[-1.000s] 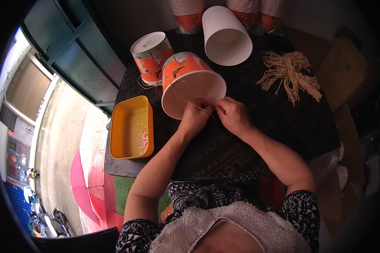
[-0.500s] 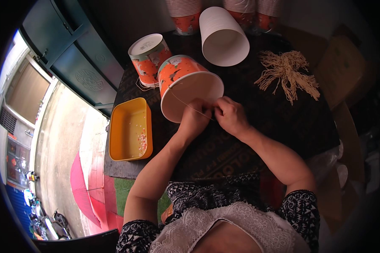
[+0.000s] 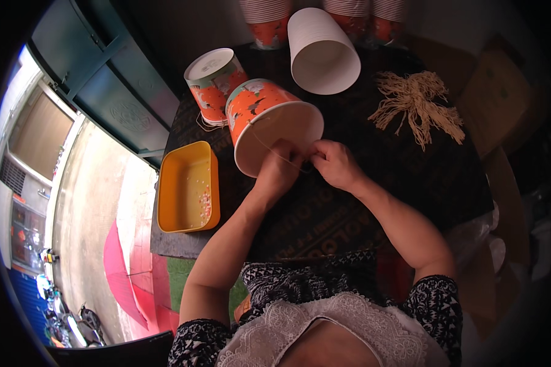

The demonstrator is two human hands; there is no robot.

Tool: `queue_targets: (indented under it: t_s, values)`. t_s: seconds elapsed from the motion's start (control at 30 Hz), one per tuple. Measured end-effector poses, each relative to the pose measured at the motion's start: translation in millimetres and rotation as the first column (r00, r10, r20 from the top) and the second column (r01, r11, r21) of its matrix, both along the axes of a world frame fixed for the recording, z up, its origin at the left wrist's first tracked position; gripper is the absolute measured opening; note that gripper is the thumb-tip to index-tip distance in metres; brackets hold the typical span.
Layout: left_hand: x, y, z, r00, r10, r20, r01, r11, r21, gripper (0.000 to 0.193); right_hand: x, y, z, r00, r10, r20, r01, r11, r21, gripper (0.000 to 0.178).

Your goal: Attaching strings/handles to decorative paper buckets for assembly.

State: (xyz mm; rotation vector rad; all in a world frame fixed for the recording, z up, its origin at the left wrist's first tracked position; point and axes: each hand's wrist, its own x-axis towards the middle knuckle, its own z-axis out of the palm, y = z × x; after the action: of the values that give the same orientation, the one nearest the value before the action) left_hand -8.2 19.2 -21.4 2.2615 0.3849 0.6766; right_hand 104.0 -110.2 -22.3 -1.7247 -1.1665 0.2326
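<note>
An orange patterned paper bucket [image 3: 260,105] lies tilted, its white-rimmed mouth facing me. From the left side of its rim a thin tan string [image 3: 264,144] crosses the mouth to my hands. My left hand [image 3: 280,166] reaches just inside the mouth at the right rim, closed on the string with its fingertips partly hidden. Right beside it, my right hand [image 3: 333,163] pinches at the same stretch of rim, also closed on the string. Behind the bucket, another orange bucket [image 3: 217,92] stands upside down with string around its lower rim.
A yellow tray [image 3: 170,189] with small pale and red beads sits at the table's left edge. White nested buckets [image 3: 324,52] lie at the back. A bundle of tan strings [image 3: 416,107] rests on the right. Stacked orange buckets [image 3: 269,30] line the wall. Cardboard [image 3: 496,98] stands beyond the table.
The bucket has tipped slightly and shifted a little left. My fingers have moved a little at the rim, and the string hangs in a slightly different curve.
</note>
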Motion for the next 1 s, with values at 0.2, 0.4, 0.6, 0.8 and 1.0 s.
queue_targets:
  t_s: [0.2, 0.4, 0.6, 0.8, 1.0]
  values:
    - [-1.9, -0.3, 2.6, 0.998, -0.061, -0.004, 0.061, 0.998, -0.036, 0.011, -2.0, -0.7, 6.3, 0.994, -0.029, -0.102, 0.025, 0.999, -0.036, 0.013]
    - [-6.7, -11.9, 29.7, 0.986, -0.161, -0.046, 0.155, 0.982, -0.109, 0.012, -4.4, -0.9, 6.2, 0.988, -0.055, -0.147, 0.059, 0.998, 0.023, 0.013]
    - [-1.9, -6.8, 13.8, 0.995, -0.093, -0.046, 0.087, 0.989, -0.118, 0.011, -9.4, 0.5, 5.3, 0.990, -0.079, -0.121, 0.083, 0.996, 0.034, 0.011]
    - [-3.3, -3.0, 10.5, 0.999, -0.052, -0.014, 0.052, 0.998, -0.033, 0.010, -5.1, -0.2, 2.6, 0.997, -0.051, -0.063, 0.052, 0.999, 0.007, 0.010]
    - [-5.5, 4.0, 11.9, 1.000, -0.025, -0.010, 0.025, 0.999, -0.039, 0.010, -5.9, -2.6, 7.0, 0.998, -0.020, -0.053, 0.020, 1.000, 0.010, 0.010]
